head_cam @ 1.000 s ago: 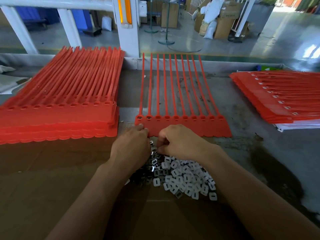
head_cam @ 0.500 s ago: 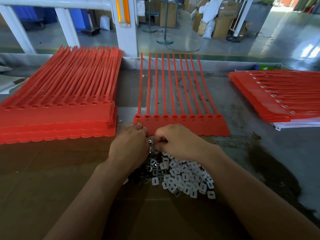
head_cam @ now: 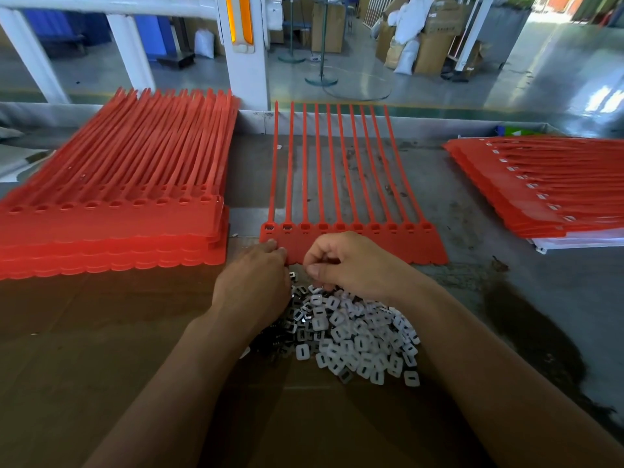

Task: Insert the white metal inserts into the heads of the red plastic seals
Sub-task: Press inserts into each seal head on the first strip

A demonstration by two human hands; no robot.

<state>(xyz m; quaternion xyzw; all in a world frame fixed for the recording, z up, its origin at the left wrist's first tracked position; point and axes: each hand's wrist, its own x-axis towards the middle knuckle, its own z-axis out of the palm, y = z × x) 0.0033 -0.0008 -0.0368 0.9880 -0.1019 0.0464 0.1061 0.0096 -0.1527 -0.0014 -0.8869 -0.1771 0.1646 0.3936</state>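
Red strip of seals [head_cam: 354, 241] lies flat mid-surface, heads toward the person, straps fanned away, prob. so sockets sit w/in easy reach. Two leftmost heads look already filled (hard to be sure). White inserts [head_cam: 354, 336] heaped just below the strip, touching both hands. Left hand [head_cam: 253, 285] curled, fingertips on strip's near-left edge, likely steadying it. Right hand [head_cam: 351, 261] half-closed, thumb meeting fingers over the pile; can't tell if it pinches an insert. Unfilled stack [head_cam: 111, 211] left, finished stack [head_cam: 547, 187] right.
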